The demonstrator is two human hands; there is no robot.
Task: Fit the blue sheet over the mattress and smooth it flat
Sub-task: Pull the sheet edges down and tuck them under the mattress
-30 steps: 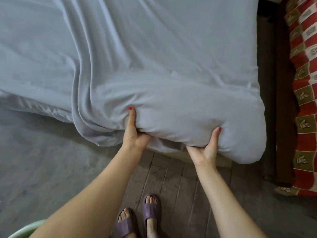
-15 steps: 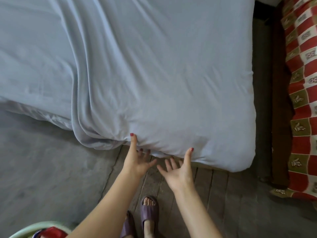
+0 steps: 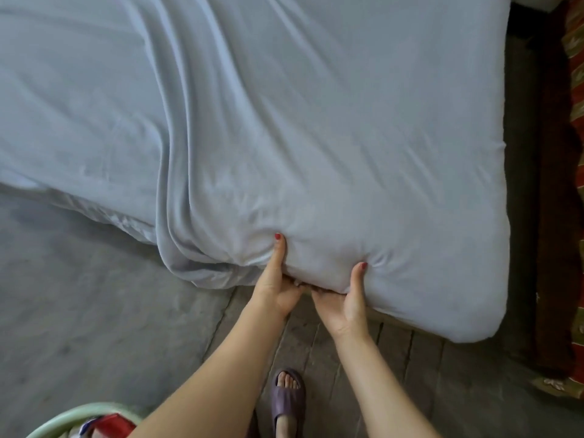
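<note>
Your left hand (image 3: 276, 287) and right hand (image 3: 343, 300) grip the mattress (image 3: 436, 314) edge, thumbs on top pressing the sheet (image 3: 284, 121), fingers curled under. The sheet drapes the mattress, deep folds bunching left of your hands. One slipper (image 3: 287, 396) shows below. One green basket (image 3: 76, 418) holds red items. One patterned cloth (image 3: 576, 90) lies right.

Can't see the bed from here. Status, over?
Both hands, left and right, grip the blue sheet at the mattress's near edge. Big folds bunched left of them. Nothing in the way.
</note>
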